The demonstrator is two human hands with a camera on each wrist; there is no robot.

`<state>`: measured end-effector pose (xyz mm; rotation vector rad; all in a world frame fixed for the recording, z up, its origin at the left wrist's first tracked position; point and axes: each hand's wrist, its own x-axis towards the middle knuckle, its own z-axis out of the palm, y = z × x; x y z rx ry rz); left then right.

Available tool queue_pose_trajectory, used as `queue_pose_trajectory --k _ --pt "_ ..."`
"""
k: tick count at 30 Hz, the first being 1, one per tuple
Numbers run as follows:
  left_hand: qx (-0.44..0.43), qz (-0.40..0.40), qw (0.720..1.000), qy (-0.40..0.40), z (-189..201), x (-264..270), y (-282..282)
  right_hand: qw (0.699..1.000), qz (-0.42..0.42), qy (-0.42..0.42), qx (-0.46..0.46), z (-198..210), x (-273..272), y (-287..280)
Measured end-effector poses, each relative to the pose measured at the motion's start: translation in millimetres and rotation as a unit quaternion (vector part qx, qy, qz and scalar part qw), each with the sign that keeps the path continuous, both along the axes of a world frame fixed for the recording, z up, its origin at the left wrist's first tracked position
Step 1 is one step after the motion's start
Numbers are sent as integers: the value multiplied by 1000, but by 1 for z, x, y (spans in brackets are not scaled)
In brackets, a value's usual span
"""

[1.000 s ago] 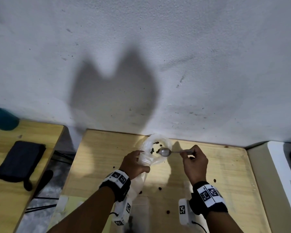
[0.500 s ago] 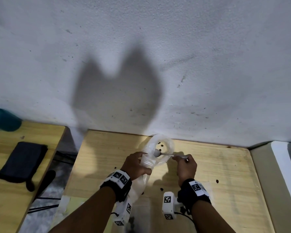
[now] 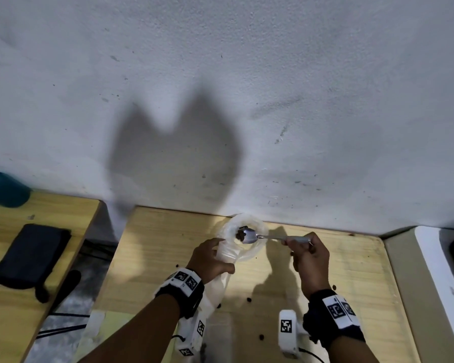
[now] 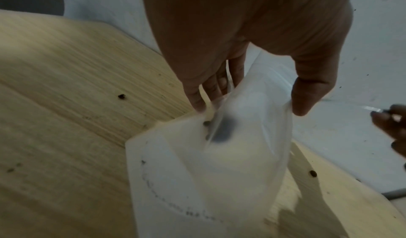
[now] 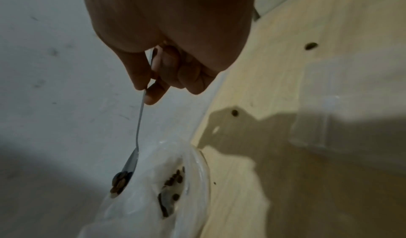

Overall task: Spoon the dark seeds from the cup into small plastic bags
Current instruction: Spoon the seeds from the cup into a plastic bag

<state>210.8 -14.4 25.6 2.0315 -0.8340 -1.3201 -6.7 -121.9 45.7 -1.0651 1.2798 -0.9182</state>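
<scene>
My left hand [image 3: 222, 254] grips a translucent plastic bag [image 3: 215, 289] by its neck, thumb on one side and fingers on the other [image 4: 250, 108]. The bag [image 4: 208, 172] has a round, wide mouth near the wall. My right hand [image 3: 290, 242] pinches the handle of a metal spoon [image 3: 249, 235], whose bowl sits over the mouth with dark seeds [image 3: 240, 235] in it. In the right wrist view the hand [image 5: 147, 89] holds the spoon [image 5: 139, 123] tilted down, seeds [image 5: 119, 182] at its tip. More seeds [image 5: 175, 179] show through the plastic. I cannot tell the cup from the bag.
Loose seeds [image 3: 249, 299] lie scattered on the wooden table [image 3: 168, 244], which ends at the wall. A clear plastic piece [image 5: 318, 111] lies flat nearby. A gap separates a left table with a dark pouch [image 3: 26, 252] and a teal object [image 3: 3, 189]. A white unit [image 3: 443, 271] stands right.
Half a second ago my right hand sat closer with the spoon dipped into the bag's mouth. It has drawn back right, and the spoon now carries seeds. The left hand kept its hold.
</scene>
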Motion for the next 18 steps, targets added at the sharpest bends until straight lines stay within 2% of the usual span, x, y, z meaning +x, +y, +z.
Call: queue_pose_trajectory --k 4,6,8,10,13,15,18 --pt "-6 -7 1000 -13 -1 0 0 980 146 79 -108 29 19 10" --pt "-8 -9 1000 -13 -1 0 0 973 166 106 -123 32 23 13" --pt "-9 -8 1000 -13 0 0 2 985 118 81 -98 29 19 11" --pt "-14 -9 1000 -16 1 -1 3 996 24 66 -60 19 13 9" --pt "-27 0 1000 -17 3 -2 8 991 -79 106 0 0 6 12" --pt "-35 9 999 -18 3 -3 12 985 -97 131 49 -11 7 16" --pt "-46 29 998 -25 5 -4 19 983 -68 123 115 -21 13 22"
